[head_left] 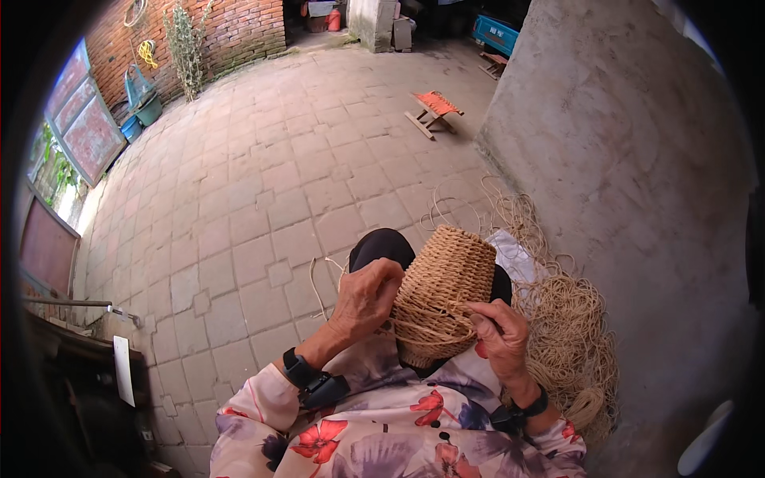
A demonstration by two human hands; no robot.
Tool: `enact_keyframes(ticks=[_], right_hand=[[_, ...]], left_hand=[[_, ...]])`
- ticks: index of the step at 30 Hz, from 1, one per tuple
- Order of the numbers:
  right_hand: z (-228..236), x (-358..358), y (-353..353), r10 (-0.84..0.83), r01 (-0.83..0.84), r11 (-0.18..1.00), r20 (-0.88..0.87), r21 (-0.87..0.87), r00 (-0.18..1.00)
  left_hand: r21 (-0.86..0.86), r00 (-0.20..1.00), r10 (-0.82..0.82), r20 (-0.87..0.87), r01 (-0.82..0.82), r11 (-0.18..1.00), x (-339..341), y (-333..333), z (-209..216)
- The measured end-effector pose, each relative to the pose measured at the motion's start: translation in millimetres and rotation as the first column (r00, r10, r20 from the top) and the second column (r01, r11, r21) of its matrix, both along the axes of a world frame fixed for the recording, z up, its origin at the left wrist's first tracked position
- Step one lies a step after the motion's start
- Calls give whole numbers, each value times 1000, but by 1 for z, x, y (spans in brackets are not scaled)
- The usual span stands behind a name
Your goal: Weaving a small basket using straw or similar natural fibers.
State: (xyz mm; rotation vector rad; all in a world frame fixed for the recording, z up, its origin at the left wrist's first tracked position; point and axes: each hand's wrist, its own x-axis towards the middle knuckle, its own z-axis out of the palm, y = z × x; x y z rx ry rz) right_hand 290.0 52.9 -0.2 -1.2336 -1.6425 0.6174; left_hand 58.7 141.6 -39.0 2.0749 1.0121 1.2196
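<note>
One woven rope basket point(446, 275) has the left hand point(366, 299) curled at nine o'clock, its hold unclear, and the right hand point(504, 338) pinching the basket at four.

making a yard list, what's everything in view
basket: one, tan, low centre
cord pile: one, tan, right
sheet: one, white, beside basket
paving: one, greyish, centre
stool: one clear, orange top, on paving
panel: one, blue, top right
tubs: two, blue and green, upper left
gate panels: two, faded red, left
brick wall: one, red, top left
coil: one, yellow, brick wall
rough wall: one, grey, right
sleeves: two, pale floral, bottom
wristbands: two, black, bottom
left fingers: basket's left
right fingers: basket's right
</note>
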Motion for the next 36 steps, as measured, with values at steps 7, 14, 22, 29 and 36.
enact_keyframes(ticks=[7, 14, 22, 29, 36], right_hand=[[-2, 21, -14, -8, 3, 990, -36, -142, 999], [10, 65, -30, 150, -202, 868, -149, -453, 977], [-10, 115, -48, 264, -435, 623, -349, -650, 899], [-30, 139, -56, 83, -474, 535, -515, -699, 853], [-49, 155, -59, -19, -425, 534, -513, -731, 858]], left_hand=[[-159, 987, -79, -139, 56, 986, -13, -19, -15], [-407, 968, -244, -59, 200, 891, -9, -34, 6], [-342, 910, -353, 217, 409, 846, -5, -65, 4], [-206, 910, -408, 75, 415, 886, -2, -68, -3], [-185, 885, -438, 158, 462, 867, 7, -71, -5]])
